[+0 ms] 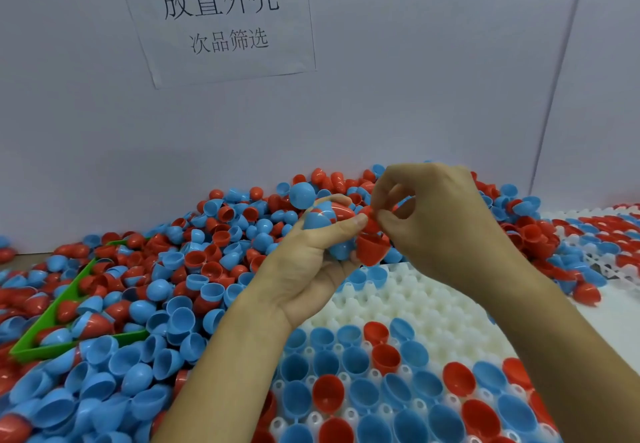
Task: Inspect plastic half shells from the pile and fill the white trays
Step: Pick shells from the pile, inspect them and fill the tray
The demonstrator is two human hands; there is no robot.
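A big pile of red and blue plastic half shells (194, 262) covers the table's left and back. My left hand (311, 262) grips a handful of several shells (323, 215), red and blue, above the far edge of the white tray (415, 300). My right hand (433, 221) pinches a red shell (369, 221) at the top of that handful with thumb and forefinger. The tray's near rows hold blue and red shells (388, 387) set open side up; its middle rows are bare.
A green tray (52, 307) lies half buried in the pile at the left. A second white tray (595, 234) with shells sits at the right. A white wall with a printed paper sign (218, 16) stands behind the pile.
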